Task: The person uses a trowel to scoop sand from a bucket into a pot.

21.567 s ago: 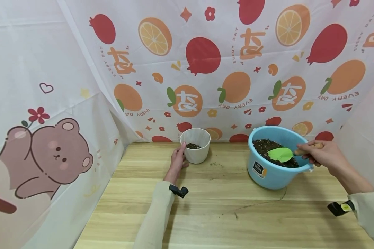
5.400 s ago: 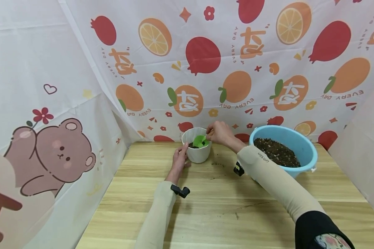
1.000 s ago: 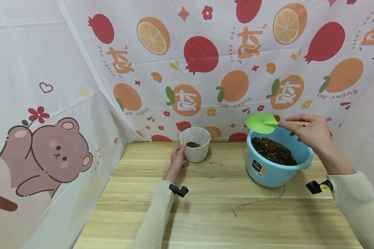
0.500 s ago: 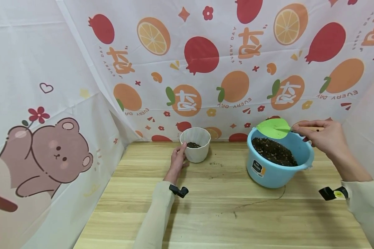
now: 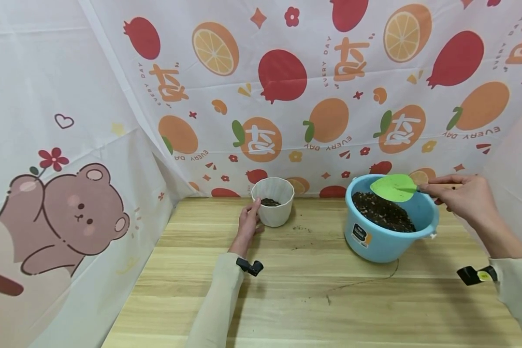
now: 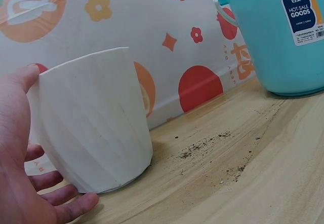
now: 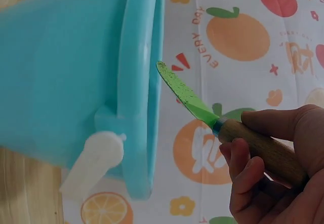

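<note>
A white flowerpot (image 5: 276,217) with a little dark soil (image 5: 268,202) inside stands upright at the back of the table. My left hand (image 5: 246,225) holds it from the left, thumb at the rim and fingers low against the side, as the left wrist view shows. My right hand (image 5: 470,195) grips the wooden handle of a garden trowel (image 5: 393,188). Its green blade is over the mouth of a light blue bucket (image 5: 374,247), above the potting soil (image 5: 382,213). In the right wrist view the blade (image 7: 183,93) shows only specks of soil.
Soil crumbs (image 6: 202,145) lie on the wooden table (image 5: 287,309) between pot and bucket. A thin dark line of dirt runs from below the bucket. Printed white cloth (image 5: 282,121) hangs close behind, with more cloth at both sides.
Earlier the trowel went into the bucket's soil, then into the pot. Over the last second it has moved right and down above the bucket. The left hand stays on the pot.
</note>
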### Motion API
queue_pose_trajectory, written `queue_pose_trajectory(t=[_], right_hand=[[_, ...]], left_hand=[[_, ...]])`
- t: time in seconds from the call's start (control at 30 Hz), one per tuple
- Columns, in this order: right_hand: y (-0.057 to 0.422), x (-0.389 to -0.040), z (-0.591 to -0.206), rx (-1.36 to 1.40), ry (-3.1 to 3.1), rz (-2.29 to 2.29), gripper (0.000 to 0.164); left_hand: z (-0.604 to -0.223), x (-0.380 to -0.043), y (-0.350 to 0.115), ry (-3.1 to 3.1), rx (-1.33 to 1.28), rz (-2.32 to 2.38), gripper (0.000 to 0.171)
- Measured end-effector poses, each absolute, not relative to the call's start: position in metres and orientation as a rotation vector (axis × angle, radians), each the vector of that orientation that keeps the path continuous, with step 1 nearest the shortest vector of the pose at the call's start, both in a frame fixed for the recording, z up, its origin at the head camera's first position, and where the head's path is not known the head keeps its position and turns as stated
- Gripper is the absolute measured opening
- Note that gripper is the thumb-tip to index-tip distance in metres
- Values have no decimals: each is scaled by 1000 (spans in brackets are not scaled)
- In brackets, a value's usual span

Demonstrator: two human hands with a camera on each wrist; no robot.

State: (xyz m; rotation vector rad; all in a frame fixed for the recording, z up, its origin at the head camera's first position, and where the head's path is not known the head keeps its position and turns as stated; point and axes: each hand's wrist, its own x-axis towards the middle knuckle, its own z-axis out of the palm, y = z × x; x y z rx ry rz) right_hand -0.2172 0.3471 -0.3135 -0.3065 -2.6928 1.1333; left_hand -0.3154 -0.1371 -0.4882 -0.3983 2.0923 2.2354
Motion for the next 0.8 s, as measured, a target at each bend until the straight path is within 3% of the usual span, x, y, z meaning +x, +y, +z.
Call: queue_pose_trajectory(t=[0.4,0.8], right_hand=[[357,-220,-324,-254,-2737,1004,61],[361,-221,-324,-157,-2800,842,56]], left_hand=[[-489,-316,-137,2082,-403,2245,76],[-489,-314,-136,2120,-369,2253,81]])
